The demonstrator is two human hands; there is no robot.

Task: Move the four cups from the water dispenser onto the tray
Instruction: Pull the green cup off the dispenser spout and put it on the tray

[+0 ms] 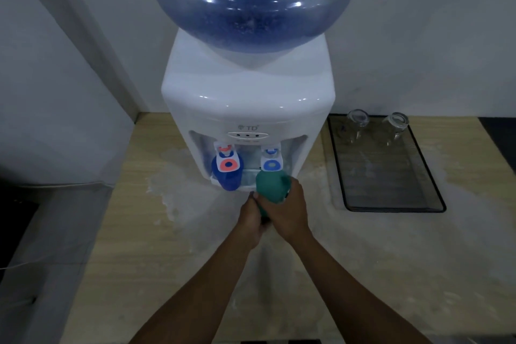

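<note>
A white water dispenser [248, 98] with a large blue bottle stands on the counter. A blue cup [227, 179] sits under its left tap with the red lever. Both my hands wrap a green cup [270, 186] just in front of the right tap with the blue lever: my left hand [252, 218] holds its lower left side, my right hand [293, 211] its right side. To the right lies a black wire-mesh tray [391, 176]. Two clear glasses [357, 126] [395, 127] stand at its far end.
The counter [139, 246] is light wood-look, worn pale around the dispenser. A white wall runs behind. At the left a grey ledge drops to a darker area with a thin white cable [22, 264]. A dark strip lies at the counter's far right.
</note>
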